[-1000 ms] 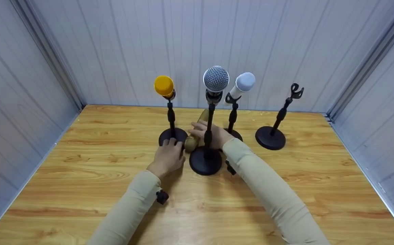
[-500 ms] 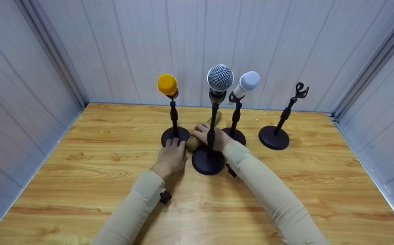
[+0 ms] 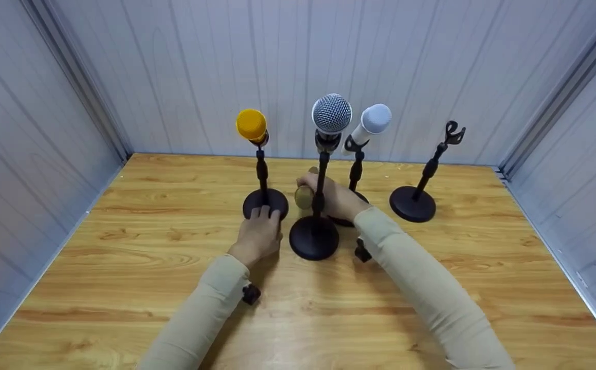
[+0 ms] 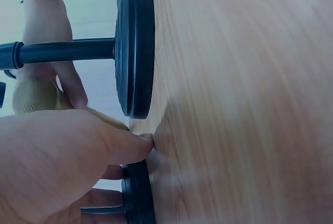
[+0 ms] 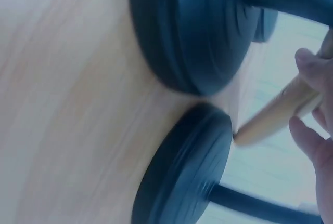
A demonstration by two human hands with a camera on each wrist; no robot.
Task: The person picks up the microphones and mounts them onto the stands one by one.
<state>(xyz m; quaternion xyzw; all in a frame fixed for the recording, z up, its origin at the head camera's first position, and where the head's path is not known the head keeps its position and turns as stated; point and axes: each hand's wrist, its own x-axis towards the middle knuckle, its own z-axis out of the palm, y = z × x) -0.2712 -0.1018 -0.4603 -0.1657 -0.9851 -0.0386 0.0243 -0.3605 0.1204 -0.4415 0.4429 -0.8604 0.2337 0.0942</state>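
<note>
My right hand (image 3: 336, 198) grips a gold microphone (image 3: 304, 197) by its handle, behind the front stand's pole. In the right wrist view the gold handle (image 5: 281, 110) slants between thumb and fingers, its tail pointing toward the back. My left hand (image 3: 259, 237) rests its extended fingertips on the round base (image 3: 277, 199) of the stand holding a yellow microphone (image 3: 251, 124). The left thumb (image 4: 138, 146) reaches down beside that base in the left wrist view. Between the hands stands a silver-headed microphone (image 3: 332, 114) on a black stand (image 3: 314, 239).
A white microphone (image 3: 375, 120) leans in a stand behind the right hand. Farther right, a black stand (image 3: 414, 203) has a bare clip at its top. Ribbed white walls (image 3: 200, 77) enclose the wooden table (image 3: 148, 257) at the back and sides.
The right hand has closed around the gold microphone and raised it, shifting slightly right and back. The left hand stays at the yellow microphone's stand base.
</note>
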